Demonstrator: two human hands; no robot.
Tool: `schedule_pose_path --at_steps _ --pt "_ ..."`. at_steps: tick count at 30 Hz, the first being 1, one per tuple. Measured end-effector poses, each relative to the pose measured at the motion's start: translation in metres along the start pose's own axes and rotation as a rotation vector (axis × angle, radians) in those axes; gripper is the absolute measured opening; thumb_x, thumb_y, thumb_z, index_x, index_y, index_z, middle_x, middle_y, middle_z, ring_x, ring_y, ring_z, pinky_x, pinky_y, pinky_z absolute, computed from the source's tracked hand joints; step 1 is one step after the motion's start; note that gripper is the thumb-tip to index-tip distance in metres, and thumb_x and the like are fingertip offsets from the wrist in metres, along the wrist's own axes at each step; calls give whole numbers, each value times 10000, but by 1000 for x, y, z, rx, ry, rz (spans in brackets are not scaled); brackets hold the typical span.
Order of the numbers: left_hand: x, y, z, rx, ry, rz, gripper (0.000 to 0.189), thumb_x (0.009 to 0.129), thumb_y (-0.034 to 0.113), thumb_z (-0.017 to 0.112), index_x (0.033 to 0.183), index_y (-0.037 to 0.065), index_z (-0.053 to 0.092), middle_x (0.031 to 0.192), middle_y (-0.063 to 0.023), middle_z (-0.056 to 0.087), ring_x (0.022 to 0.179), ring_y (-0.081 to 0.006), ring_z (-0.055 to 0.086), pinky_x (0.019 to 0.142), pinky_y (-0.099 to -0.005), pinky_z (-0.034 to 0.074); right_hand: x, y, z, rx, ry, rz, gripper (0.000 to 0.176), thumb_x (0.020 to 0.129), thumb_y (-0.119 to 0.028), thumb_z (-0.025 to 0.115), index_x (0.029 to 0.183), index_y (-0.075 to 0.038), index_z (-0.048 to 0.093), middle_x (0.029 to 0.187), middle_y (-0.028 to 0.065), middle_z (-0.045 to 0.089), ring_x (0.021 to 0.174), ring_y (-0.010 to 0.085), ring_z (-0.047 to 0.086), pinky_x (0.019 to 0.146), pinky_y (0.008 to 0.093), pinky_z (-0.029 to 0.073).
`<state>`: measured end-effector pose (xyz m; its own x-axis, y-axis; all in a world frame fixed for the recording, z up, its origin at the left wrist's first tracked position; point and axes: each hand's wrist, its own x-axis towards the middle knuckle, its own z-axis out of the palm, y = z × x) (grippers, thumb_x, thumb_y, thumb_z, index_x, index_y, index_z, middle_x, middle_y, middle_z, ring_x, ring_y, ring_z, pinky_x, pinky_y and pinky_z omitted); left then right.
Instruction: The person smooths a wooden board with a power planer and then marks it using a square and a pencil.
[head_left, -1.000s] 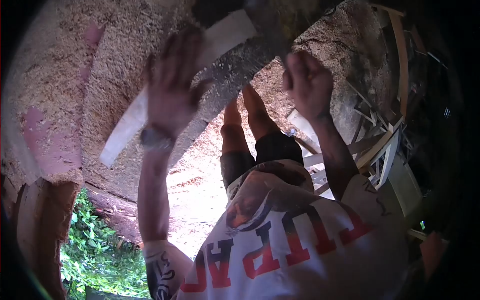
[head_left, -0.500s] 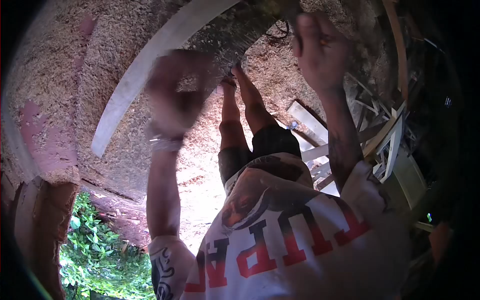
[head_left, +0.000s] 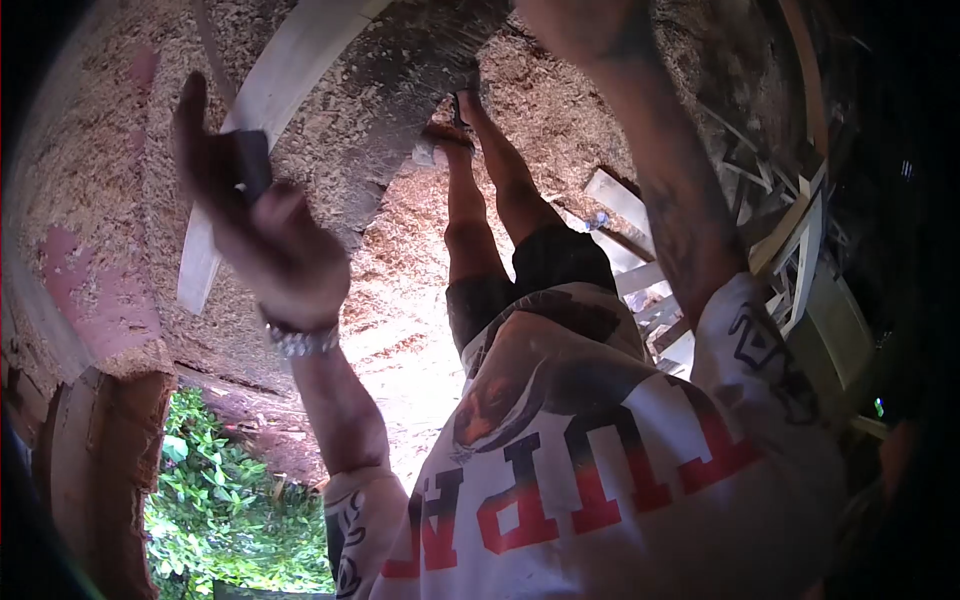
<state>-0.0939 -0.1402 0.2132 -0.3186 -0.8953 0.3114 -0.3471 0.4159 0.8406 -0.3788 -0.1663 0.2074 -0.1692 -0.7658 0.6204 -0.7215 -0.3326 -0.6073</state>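
My left hand [head_left: 285, 240], with a metal-banded watch [head_left: 303, 342] at its wrist, is raised at the left. Between its thumb and a long stretched finger sits a small dark block [head_left: 253, 163]; its kind is not clear. Behind that hand runs a long pale curved board [head_left: 300, 65]. My right hand [head_left: 590, 25] reaches up to the top edge, where its fingers are cut off and anything in them is hidden.
Wood shavings [head_left: 400, 235] cover the ground around my feet [head_left: 462, 110]. Offcuts and thin slats [head_left: 790, 230] lie heaped at the right. A wooden post [head_left: 110, 440] stands at the lower left beside green plants [head_left: 220, 500].
My left hand has swung left and turned, and the dark block now shows in it. My right hand has gone up and left, partly out of view. The curved board appears shifted slightly left.
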Motion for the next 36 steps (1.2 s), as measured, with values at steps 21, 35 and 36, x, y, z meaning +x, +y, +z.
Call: schedule_pose_path --at_steps 21,35,36 --pt "36 -76 28 402 -364 287 596 797 278 885 1366 285 707 1529 -120 507 1236 -261 607 978 -436 555 -115 -59 91 567 -126 963 343 1008 -310 615 846 -14 677 621 150 620 548 204 601 546 408 440" --pt "38 -77 27 478 -373 327 604 841 475 780 1354 162 714 1490 -154 581 1102 -374 617 943 -483 497 -99 -53 74 693 -285 1011 300 1091 -281 544 1021 -24 683 712 -45 512 638 66 435 561 286 364" --pt "37 -79 28 474 -362 338 602 845 478 775 1356 164 713 1490 -151 581 1105 -374 616 944 -483 496 -98 -53 73 698 -304 1015 303 1092 -286 543 1022 -25 683 712 -47 508 638 62 429 560 282 360"
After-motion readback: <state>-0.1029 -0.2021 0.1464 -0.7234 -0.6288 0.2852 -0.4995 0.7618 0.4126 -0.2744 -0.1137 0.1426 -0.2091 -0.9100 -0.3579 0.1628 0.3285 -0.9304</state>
